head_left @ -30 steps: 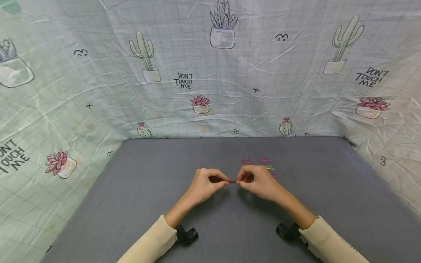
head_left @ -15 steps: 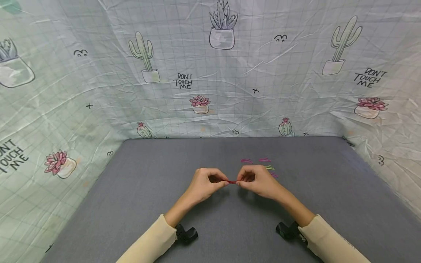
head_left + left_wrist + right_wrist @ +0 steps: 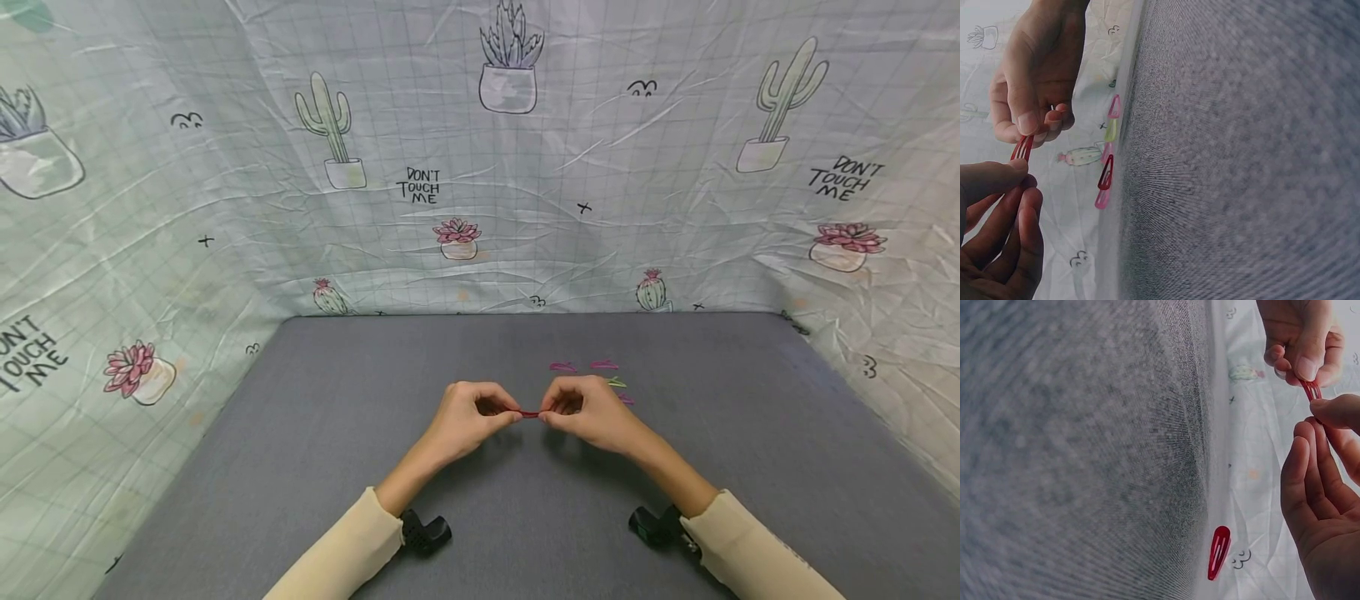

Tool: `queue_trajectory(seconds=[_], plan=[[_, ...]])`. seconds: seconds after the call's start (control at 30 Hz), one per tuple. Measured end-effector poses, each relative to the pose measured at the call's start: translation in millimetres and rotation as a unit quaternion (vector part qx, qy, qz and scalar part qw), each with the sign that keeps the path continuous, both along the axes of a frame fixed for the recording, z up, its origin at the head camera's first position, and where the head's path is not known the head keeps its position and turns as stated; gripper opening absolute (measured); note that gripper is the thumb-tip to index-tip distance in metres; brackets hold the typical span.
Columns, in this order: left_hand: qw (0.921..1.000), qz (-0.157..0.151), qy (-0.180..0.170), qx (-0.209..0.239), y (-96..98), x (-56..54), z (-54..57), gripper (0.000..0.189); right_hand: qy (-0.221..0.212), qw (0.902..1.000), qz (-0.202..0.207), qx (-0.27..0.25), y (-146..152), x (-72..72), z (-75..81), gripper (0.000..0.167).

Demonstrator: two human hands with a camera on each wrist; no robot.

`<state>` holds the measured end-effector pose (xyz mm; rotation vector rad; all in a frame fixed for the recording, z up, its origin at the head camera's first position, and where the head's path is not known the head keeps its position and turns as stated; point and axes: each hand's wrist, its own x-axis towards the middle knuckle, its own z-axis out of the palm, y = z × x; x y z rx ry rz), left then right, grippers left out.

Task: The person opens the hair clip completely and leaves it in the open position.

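A red snap hair clip [image 3: 530, 414] is stretched lengthwise between both hands above the grey table. My left hand [image 3: 467, 421] pinches one end of it with thumb and fingertips, while my right hand [image 3: 592, 414] pinches the other end. Seen from the left wrist, the clip [image 3: 1022, 148] shows its slotted metal strips between the two thumbs. The right wrist view has the same clip [image 3: 1312, 392] near its upper right, its ends covered by fingers. Behind the right hand, pink clips [image 3: 562, 367] and a yellow-green clip [image 3: 615, 382] lie on the table.
Another red clip [image 3: 1105, 172] lies among the pink ones in the left wrist view. The right wrist view also has a red clip [image 3: 1219, 553] on the table. A cactus-printed cloth [image 3: 517, 158] rises behind the grey tabletop [image 3: 360, 375] and along its sides.
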<state>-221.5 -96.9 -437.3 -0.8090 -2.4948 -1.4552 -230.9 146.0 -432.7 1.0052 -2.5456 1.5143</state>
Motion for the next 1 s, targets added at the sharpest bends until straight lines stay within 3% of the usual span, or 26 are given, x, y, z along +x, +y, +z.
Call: queue_trajectory(seconds=[0.23,0.47,1.0], plan=[[1.0000,0.007,-0.001,0.004,0.1,-1.7,-1.9,0.008,0.018,0.9998,-0.006,0.002,-1.3,0.3,-1.2,0.010],[0.9998,-0.011,0.011,0.014,-0.7,-2.1,-2.9,0.002,0.035,0.9993,-0.004,-0.014,-2.9,0.7,-1.6,0.015],[0.9982,-0.041,0.037,0.022,-2.4,-5.4,-4.4,0.013,0.044,0.9986,-0.024,-0.013,-6.0,-0.4,-2.4,0.019]])
